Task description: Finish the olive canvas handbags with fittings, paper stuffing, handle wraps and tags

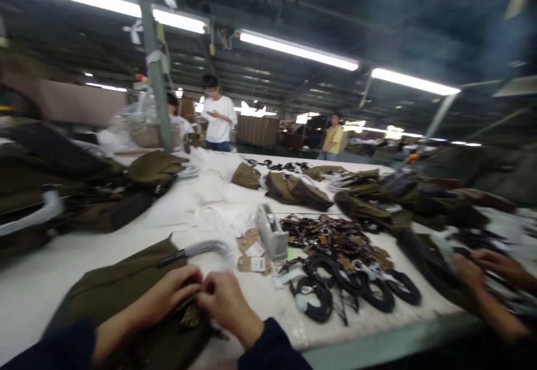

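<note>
An olive-green bag (121, 275) lies on the white table in front of me, with a plastic-wrapped handle (210, 248) arching at its top. My left hand (176, 294) is closed at the bag's upper edge, its fingers pinched together. Right beside it, my right hand (226, 300) is also pinched, fingertips nearly touching the left ones. What either pinch holds is too small and blurred to name. Below the fingers hangs a brown patterned piece (190, 315) against the bag.
Coiled black straps (314, 299), a pile of brown patterned pieces (335, 238), a grey tape dispenser (271, 233) and tags (254, 264) lie to the right. More bags (297, 191) are behind. Another person's hands (482, 269) work at far right; people stand farther back.
</note>
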